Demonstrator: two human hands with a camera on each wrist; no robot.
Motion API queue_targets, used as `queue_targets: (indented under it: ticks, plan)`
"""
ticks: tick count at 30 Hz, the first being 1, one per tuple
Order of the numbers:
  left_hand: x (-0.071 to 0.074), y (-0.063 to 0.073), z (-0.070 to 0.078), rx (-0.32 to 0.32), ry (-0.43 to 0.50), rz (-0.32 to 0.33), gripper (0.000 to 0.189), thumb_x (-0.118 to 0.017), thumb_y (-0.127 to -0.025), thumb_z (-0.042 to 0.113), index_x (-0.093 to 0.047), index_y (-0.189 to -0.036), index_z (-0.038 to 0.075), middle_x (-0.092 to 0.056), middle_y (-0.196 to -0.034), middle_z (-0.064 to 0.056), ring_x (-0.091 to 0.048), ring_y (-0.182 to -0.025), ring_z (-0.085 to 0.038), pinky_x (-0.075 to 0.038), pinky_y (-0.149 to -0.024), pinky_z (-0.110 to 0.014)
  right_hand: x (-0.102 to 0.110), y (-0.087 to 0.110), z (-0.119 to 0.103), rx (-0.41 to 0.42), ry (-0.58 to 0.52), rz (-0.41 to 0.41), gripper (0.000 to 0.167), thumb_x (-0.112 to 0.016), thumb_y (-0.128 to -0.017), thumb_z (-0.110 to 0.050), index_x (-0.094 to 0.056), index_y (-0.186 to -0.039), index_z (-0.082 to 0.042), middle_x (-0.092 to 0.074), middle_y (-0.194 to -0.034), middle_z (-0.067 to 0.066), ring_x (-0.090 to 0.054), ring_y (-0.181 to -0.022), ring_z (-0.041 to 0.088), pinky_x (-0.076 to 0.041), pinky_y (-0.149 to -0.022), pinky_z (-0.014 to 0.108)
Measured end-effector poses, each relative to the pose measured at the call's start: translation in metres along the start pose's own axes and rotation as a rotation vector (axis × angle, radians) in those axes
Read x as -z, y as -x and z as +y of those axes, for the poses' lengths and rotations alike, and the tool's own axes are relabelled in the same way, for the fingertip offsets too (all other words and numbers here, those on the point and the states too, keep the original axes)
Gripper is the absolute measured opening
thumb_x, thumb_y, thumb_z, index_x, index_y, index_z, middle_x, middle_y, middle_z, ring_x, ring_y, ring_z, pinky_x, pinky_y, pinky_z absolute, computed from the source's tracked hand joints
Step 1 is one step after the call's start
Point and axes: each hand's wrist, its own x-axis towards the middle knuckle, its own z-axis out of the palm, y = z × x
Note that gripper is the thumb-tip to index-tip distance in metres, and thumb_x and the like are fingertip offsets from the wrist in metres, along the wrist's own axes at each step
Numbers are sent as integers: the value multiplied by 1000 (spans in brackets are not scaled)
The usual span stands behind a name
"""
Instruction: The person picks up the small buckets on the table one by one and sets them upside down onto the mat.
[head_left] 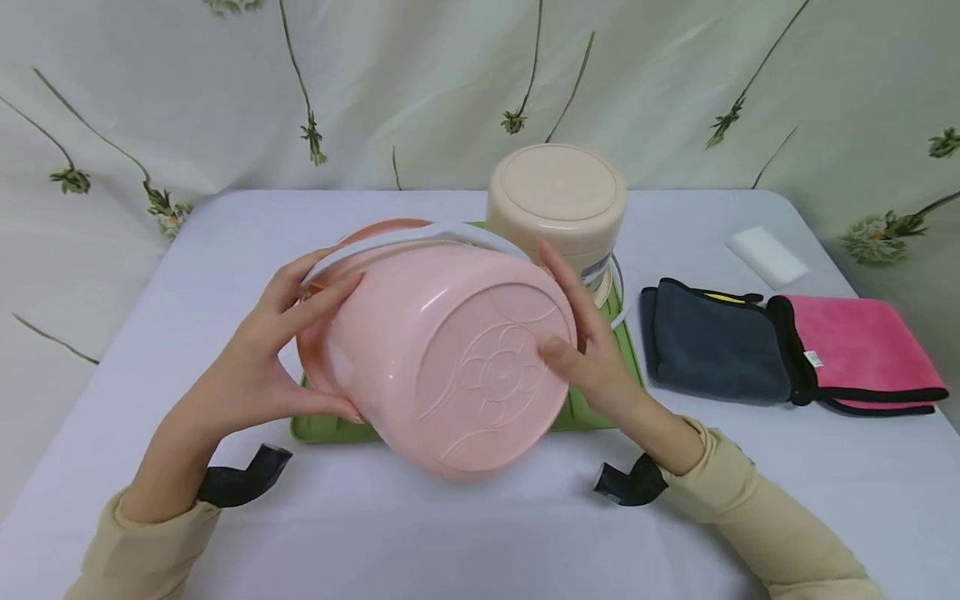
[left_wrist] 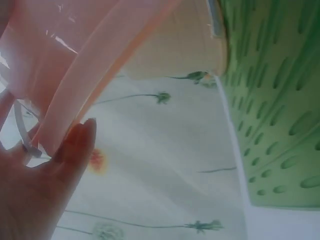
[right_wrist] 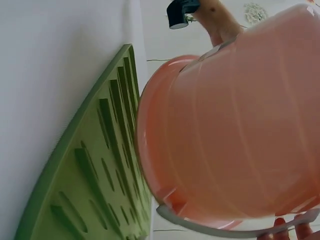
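A pink plastic bucket point(head_left: 495, 375) is tipped on its side above the green tray point(head_left: 330, 429), its flower-embossed base turned toward me. My left hand point(head_left: 258, 350) grips it at the rim end, fingers over the top by the pale handle point(head_left: 420, 235) and thumb low on the wall. My right hand point(head_left: 592, 354) holds the base end, its thumb on the base and fingers along the upper edge. In the right wrist view, fingertips show beside the handle point(right_wrist: 225, 232). The bucket's inside is hidden in the head view.
A beige lidded container point(head_left: 558, 187) stands behind the bucket at the tray's back right. On the right lie a folded dark cloth point(head_left: 720, 342), a pink cloth point(head_left: 862, 346) with black edging and a white block point(head_left: 767, 257). A flower-patterned curtain point(head_left: 420, 92) hangs behind the table.
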Motion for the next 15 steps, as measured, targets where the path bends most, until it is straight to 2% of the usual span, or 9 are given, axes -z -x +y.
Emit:
queue_targets:
  ticks: [3, 5, 8, 11, 13, 15]
  plan:
    - [-2, 9, -17, 24, 18, 9, 103, -79, -57, 58, -46, -137, 2, -33, -139, -23, -37, -123, -24, -33, -95, -23, -6, -1, -5, 38, 69, -13, 88, -60, -86, -52, -14, -151, -14, -28, -142, 16, -39, -120, 33, -45, -88, 42]
    - [-2, 14, -25, 60, 89, 5, 107, -85, -53, 50, -42, -138, 0, -32, -140, -21, -38, -122, -24, -37, -93, -22, -9, -2, -9, 78, 101, -27, 92, -58, -85, -56, -10, -151, -15, -21, -146, 16, -33, -126, 33, -42, -92, 44]
    - [-1, 20, -34, 124, 236, 12, 111, -95, -47, 20, -39, -140, -1, -30, -141, -18, -36, -123, -26, -41, -89, -21, -12, -2, -14, 168, 138, -80, 100, -58, -80, -63, -5, -152, -18, -8, -152, 16, -19, -135, 35, -32, -100, 50]
    - [0, 23, -39, 165, 351, 26, 109, -89, -42, -11, -40, -139, -3, -29, -142, -17, -32, -125, -28, -43, -88, -22, -15, -1, -17, 256, 218, -142, 104, -63, -76, -64, -5, -152, -24, 0, -153, 19, -9, -137, 39, -22, -104, 53]
    - [0, 23, -40, 184, 388, 18, 105, -84, -43, -17, -41, -138, -4, -28, -142, -17, -27, -128, -29, -41, -91, -23, -16, 0, -18, 280, 275, -162, 106, -65, -73, -63, -4, -152, -28, 0, -153, 19, -7, -137, 40, -19, -105, 53]
    - [0, 21, -39, 191, 387, -16, 103, -88, -46, -10, -42, -137, -4, -26, -144, -17, -23, -131, -30, -38, -95, -24, -17, 2, -18, 275, 307, -151, 107, -68, -71, -62, -5, -151, -29, -5, -153, 18, -10, -136, 40, -19, -105, 52]
